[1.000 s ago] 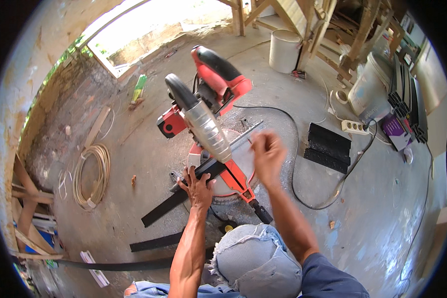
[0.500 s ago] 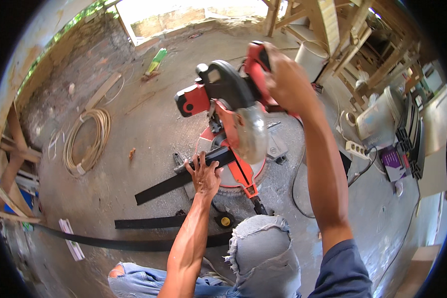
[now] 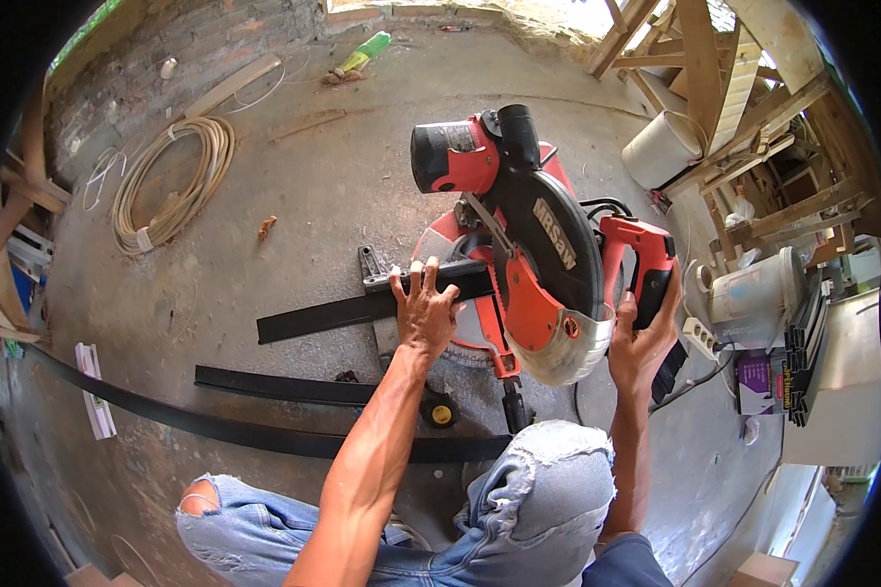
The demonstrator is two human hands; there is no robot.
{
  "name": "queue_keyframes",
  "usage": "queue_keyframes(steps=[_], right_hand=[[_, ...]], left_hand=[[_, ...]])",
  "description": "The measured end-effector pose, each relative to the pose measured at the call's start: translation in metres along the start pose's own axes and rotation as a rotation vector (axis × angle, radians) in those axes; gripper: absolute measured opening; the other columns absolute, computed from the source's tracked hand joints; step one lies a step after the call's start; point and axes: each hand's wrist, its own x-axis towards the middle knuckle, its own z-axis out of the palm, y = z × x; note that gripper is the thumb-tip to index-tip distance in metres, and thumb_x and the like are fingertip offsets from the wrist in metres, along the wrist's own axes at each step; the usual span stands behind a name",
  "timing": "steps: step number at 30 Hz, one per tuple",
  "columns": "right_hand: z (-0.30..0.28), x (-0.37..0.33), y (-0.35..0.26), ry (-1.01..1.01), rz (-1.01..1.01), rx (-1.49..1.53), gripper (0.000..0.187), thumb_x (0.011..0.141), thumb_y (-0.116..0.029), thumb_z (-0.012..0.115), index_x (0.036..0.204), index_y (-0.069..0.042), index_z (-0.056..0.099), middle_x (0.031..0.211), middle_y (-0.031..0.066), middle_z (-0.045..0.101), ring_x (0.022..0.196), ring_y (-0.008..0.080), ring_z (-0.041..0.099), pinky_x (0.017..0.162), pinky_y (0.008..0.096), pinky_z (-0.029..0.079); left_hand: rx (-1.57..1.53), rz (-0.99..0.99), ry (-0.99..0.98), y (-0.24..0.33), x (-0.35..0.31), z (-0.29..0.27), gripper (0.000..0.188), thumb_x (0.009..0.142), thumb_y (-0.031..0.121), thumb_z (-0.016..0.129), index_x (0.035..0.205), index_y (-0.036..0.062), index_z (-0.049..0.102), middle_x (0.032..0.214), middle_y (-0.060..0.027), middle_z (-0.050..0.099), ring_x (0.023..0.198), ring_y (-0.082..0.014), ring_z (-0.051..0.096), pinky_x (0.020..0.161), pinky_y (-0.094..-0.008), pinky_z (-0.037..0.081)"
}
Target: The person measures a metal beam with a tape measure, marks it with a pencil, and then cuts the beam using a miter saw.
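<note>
At the far left we see a white-and-purple bar (image 3: 95,391) on the floor (image 3: 220,303); just beyond it lies a coil of pale tubing (image 3: 220,161); a long black strip (image 3: 215,428) curves across the floor toward our knee, with a shorter black strip (image 3: 274,385) beside it; next, the black workpiece (image 3: 323,319) rests across the base of the mitre saw (image 3: 550,235), along the fence, its left end jutting out past the base; our left hand (image 3: 428,318) presses on it with fingers spread, rather than wrapping round it; the saw's motor housing (image 3: 454,157) bears a fine-print label, too small for us to read; its black guard (image 3: 538,220) carries a pale nameplate (image 3: 555,235) in bold capitals, and a round emblem (image 3: 571,328) sits lower down; our right hand (image 3: 643,357) is closed round the red-and-black handle (image 3: 653,279); farther right are a white socket strip (image 3: 699,337) and a purple box (image 3: 755,380) printed with light lettering.
</note>
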Motion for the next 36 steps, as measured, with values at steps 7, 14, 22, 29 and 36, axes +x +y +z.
queue_keyframes(steps=[7, 14, 22, 29, 36], right_hand=[[0.001, 0.0, 0.0, 0.02, -0.024, -0.021, 0.066, 0.088, -0.007, 0.058, 0.149, -0.004, 0.036, 0.096, 0.0227, 0.065, 0.074, 0.0315, 0.065, 0.07, 0.0375, 0.053], [0.003, -0.011, 0.011, 0.018, 0.033, 0.007, 0.065, 0.089, -0.008, 0.057, 0.15, -0.005, 0.035, 0.095, 0.0227, 0.065, 0.075, 0.0324, 0.065, 0.071, 0.0383, 0.053], [0.005, -0.013, 0.013, 0.018, 0.044, 0.024, 0.065, 0.089, -0.009, 0.057, 0.15, -0.005, 0.035, 0.093, 0.0224, 0.064, 0.073, 0.0313, 0.064, 0.07, 0.0378, 0.052], [0.005, -0.012, 0.01, 0.009, 0.055, 0.016, 0.064, 0.089, -0.01, 0.057, 0.149, -0.005, 0.035, 0.09, 0.0204, 0.063, 0.07, 0.0293, 0.062, 0.066, 0.0364, 0.051], [0.004, -0.011, 0.01, 0.038, 0.035, 0.012, 0.063, 0.09, -0.01, 0.057, 0.149, -0.005, 0.036, 0.086, 0.019, 0.063, 0.068, 0.0282, 0.061, 0.066, 0.0359, 0.051]], left_hand=[[-0.039, 0.011, 0.049, -0.001, 0.001, 0.001, 0.026, 0.069, 0.029, 0.084, 0.091, 0.0192, 0.076, 0.135, -0.0112, 0.048, 0.134, -0.0318, 0.038, 0.11, -0.0628, 0.017], [-0.063, 0.026, 0.063, -0.001, 0.002, -0.001, 0.027, 0.067, 0.03, 0.084, 0.091, 0.019, 0.076, 0.136, -0.0114, 0.048, 0.134, -0.0322, 0.038, 0.11, -0.0625, 0.018], [-0.047, 0.015, 0.068, -0.001, 0.001, 0.001, 0.026, 0.067, 0.03, 0.084, 0.09, 0.0193, 0.077, 0.135, -0.0111, 0.048, 0.134, -0.0317, 0.038, 0.109, -0.0624, 0.018], [-0.043, 0.024, 0.067, -0.004, -0.001, 0.003, 0.026, 0.067, 0.031, 0.085, 0.089, 0.0194, 0.077, 0.135, -0.0106, 0.048, 0.133, -0.0314, 0.038, 0.109, -0.0626, 0.018], [-0.056, 0.04, 0.078, -0.002, 0.001, 0.004, 0.027, 0.067, 0.031, 0.085, 0.089, 0.0194, 0.077, 0.134, -0.0103, 0.048, 0.133, -0.0314, 0.038, 0.109, -0.0621, 0.018]])
